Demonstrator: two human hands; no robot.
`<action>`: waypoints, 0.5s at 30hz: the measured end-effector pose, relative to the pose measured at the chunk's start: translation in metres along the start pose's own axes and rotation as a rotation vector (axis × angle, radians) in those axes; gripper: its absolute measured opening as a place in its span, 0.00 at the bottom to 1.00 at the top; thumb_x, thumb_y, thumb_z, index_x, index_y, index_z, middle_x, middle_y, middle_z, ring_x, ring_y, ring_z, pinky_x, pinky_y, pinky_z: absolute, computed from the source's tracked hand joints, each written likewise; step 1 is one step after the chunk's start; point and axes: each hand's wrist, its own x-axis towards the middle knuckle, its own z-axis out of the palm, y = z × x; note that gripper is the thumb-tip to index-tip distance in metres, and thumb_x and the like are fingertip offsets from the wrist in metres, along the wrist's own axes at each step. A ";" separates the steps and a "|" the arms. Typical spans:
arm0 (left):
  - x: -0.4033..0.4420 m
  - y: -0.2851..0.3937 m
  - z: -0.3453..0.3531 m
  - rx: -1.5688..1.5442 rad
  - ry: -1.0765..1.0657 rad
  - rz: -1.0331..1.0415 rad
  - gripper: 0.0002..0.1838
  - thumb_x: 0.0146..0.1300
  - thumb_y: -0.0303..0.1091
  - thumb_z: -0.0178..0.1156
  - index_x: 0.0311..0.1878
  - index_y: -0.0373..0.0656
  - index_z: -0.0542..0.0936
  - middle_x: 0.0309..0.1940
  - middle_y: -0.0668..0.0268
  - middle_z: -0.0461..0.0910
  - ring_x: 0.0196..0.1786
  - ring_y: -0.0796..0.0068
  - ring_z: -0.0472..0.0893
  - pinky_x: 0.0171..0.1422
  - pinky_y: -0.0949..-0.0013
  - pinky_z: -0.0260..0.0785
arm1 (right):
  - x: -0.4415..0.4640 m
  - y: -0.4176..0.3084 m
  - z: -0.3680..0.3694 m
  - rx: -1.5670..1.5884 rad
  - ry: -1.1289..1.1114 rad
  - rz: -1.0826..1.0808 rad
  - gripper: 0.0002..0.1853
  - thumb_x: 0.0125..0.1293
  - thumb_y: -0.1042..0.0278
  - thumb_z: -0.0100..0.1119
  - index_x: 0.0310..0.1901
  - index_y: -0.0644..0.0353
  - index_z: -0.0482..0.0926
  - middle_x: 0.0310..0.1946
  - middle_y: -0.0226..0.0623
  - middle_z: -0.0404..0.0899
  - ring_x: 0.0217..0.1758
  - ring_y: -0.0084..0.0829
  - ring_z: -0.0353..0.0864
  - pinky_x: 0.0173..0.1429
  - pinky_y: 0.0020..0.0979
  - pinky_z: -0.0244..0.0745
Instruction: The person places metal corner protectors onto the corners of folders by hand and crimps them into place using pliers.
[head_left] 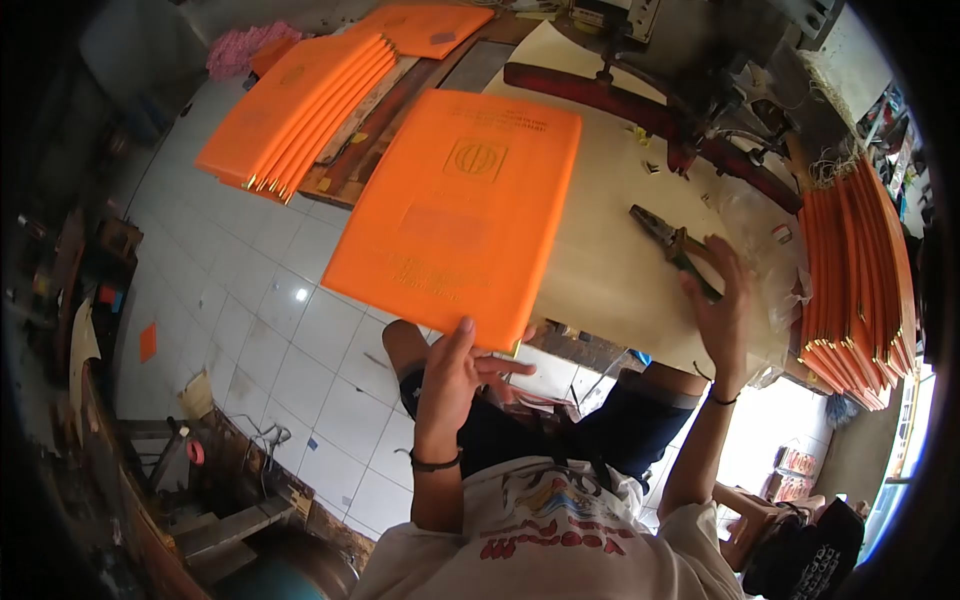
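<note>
An orange folder with gold lettering and an embossed emblem lies face up in front of me, its near end past the table's edge. My left hand grips its near edge, thumb on top and fingers partly hidden underneath. A gold metal corner shows beside those fingers. My right hand is at the handles of the pliers, its fingers apart and curved around them. Whether the fingers touch the handles I cannot tell. The pliers lie on the tan sheet, jaws pointing away from me.
Stacked orange folders overhang the table at the left; another orange folder lies behind. A tall row of folders stands at the right. A dark red bar crosses the back, and clear plastic lies right of the pliers.
</note>
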 end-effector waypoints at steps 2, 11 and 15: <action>-0.004 0.001 -0.005 0.020 0.028 0.000 0.35 0.77 0.56 0.41 0.63 0.27 0.71 0.48 0.41 0.83 0.38 0.55 0.89 0.25 0.69 0.79 | -0.001 0.000 0.009 -0.080 -0.033 -0.012 0.32 0.55 0.58 0.75 0.60 0.58 0.75 0.56 0.39 0.79 0.63 0.45 0.73 0.70 0.46 0.62; -0.004 -0.008 -0.013 0.088 -0.028 0.069 0.25 0.67 0.31 0.63 0.61 0.27 0.70 0.54 0.43 0.81 0.40 0.62 0.89 0.28 0.75 0.78 | -0.001 0.010 0.019 -0.022 0.039 0.085 0.27 0.56 0.59 0.74 0.54 0.61 0.76 0.45 0.42 0.82 0.55 0.45 0.77 0.58 0.42 0.71; -0.004 -0.006 -0.004 0.145 0.023 0.123 0.25 0.61 0.22 0.68 0.59 0.29 0.69 0.53 0.44 0.81 0.41 0.64 0.89 0.29 0.77 0.78 | -0.013 0.019 0.012 0.223 -0.033 0.316 0.17 0.65 0.59 0.69 0.46 0.62 0.76 0.40 0.38 0.80 0.43 0.35 0.78 0.48 0.36 0.72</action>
